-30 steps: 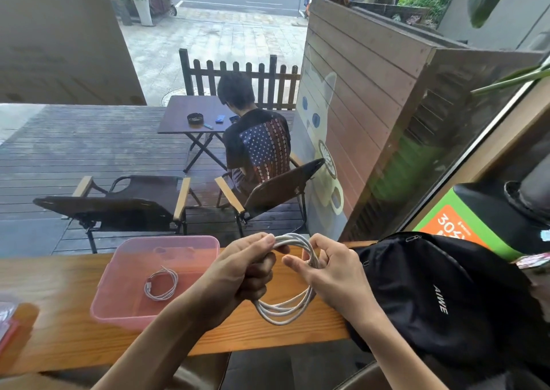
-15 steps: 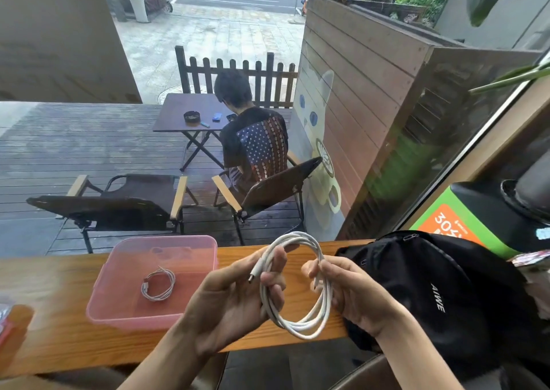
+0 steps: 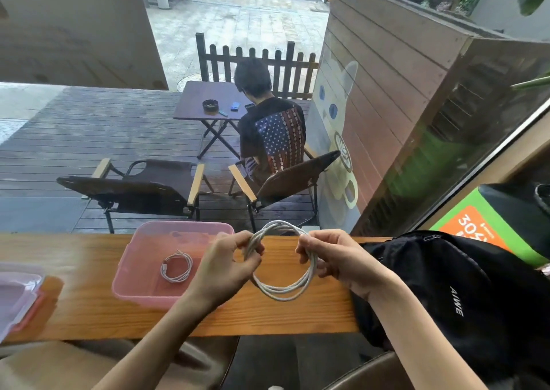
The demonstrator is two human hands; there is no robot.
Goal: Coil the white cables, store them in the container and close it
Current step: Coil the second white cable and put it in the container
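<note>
A white cable (image 3: 282, 290) is wound into a round coil that I hold above the wooden counter (image 3: 297, 315). My left hand (image 3: 229, 267) pinches the coil's left side, and my right hand (image 3: 333, 255) grips its right side. Left of my hands stands an open pink container (image 3: 134, 285). Inside it lies a smaller coiled white cable (image 3: 176, 267). The container's lid (image 3: 18, 297), clear with a pink rim, lies at the counter's far left edge.
A black backpack (image 3: 446, 294) fills the counter's right end, touching my right forearm. Beyond the counter is a window onto a deck with folding chairs (image 3: 143, 187) and a seated person (image 3: 268, 130). A green-and-orange box (image 3: 488, 226) sits at the far right.
The coil has turned from upright and edge-on to a flatter ring facing me. My left hand shifted from holding the cable end to pinching the coil's left side. The view moved closer.
</note>
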